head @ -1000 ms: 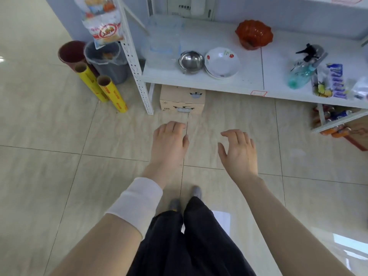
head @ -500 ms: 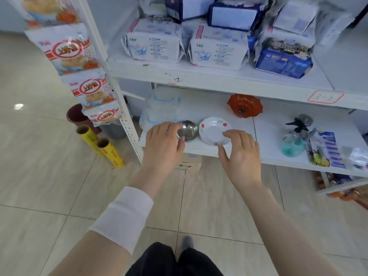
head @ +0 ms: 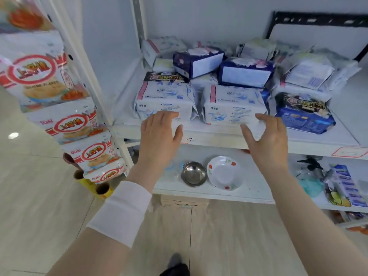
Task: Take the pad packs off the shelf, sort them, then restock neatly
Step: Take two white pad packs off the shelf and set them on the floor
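White crinkly film on the two pillow-shaped pad packs at the front edge of the white shelf board (head: 219, 137) – left white pack (head: 165, 100) and right white pack (head: 233, 105), side by side and touching. Piled behind and partly on top: purple pad packs (head: 246, 73), a dark blue pad pack (head: 302, 116) just to the right, more pale packs at the back.

Probably light and squashy, with slippery film; nothing fragile. Better to take each one by its two short ends, or wide across the front face, not by the thin crimped seam. Careful with the purple ones – seem to lean on the white packs, could slide down on pulling.

Fingers of the left hand (head: 159, 134) straight and relaxed, tips over the front of the left white pack; cannot tell if touching. Same for the right hand (head: 266, 140): spread wide, thumb out, tips by the lower right corner of the right white pack, grasping nothing.

On the lower shelf, small round steel bowl (head: 194, 173) just beside white flowered dish (head: 224, 173). At the left post, hanging strip of red-and-white snack bags (head: 39, 76). Glossy beige tile floor (head: 39, 206) below
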Available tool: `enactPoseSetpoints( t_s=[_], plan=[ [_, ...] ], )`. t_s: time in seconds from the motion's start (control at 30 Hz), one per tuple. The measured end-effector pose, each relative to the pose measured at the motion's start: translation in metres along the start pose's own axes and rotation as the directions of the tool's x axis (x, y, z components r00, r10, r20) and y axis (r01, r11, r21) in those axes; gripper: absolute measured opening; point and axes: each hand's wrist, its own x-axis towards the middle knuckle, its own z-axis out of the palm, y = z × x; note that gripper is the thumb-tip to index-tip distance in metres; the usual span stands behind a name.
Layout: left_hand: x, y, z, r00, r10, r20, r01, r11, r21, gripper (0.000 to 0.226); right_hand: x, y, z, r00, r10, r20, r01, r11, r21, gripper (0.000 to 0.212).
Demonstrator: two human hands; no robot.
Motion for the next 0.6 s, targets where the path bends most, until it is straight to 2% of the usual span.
enactPoseSetpoints(
  t_s=[0.1,0.2,0.27,0.3,0.37,0.43,0.53,0.6],
  plan=[
    [0.034,-0.017,-0.003,0.997,-0.070,-0.019,0.070,0.997,-0.037,0.037,0.034,0.002,0.004,0.989,0.145,-0.015,-0.144,0.989,0.031,0.061],
    [0.064,-0.035,-0.004,0.983,-0.176,-0.055,0.172,0.982,-0.074,0.045,0.069,0.009,0.007,0.961,0.276,0.014,-0.276,0.961,-0.011,0.073],
    [0.079,-0.047,-0.003,0.963,-0.266,-0.054,0.259,0.960,-0.105,0.052,0.088,0.012,0.011,0.936,0.347,0.059,-0.344,0.937,-0.056,0.067],
    [0.085,-0.052,-0.001,0.947,-0.319,-0.027,0.313,0.942,-0.123,0.056,0.095,0.013,0.013,0.923,0.374,0.092,-0.366,0.926,-0.089,0.064],
    [0.097,-0.064,0.003,0.906,-0.418,0.067,0.424,0.888,-0.177,0.065,0.107,0.014,0.018,0.889,0.424,0.172,-0.401,0.903,-0.156,0.070],
    [0.108,-0.071,0.004,0.849,-0.492,0.191,0.526,0.816,-0.239,0.074,0.117,0.015,0.021,0.843,0.475,0.254,-0.446,0.880,-0.163,0.068],
    [0.120,-0.077,0.005,0.755,-0.538,0.375,0.645,0.713,-0.276,0.076,0.126,0.012,0.021,0.725,0.559,0.402,-0.521,0.827,-0.212,0.057],
    [0.127,-0.083,0.005,0.728,-0.542,0.419,0.666,0.705,-0.245,0.070,0.128,0.009,0.022,0.655,0.592,0.469,-0.575,0.794,-0.199,0.056]
  ],
)
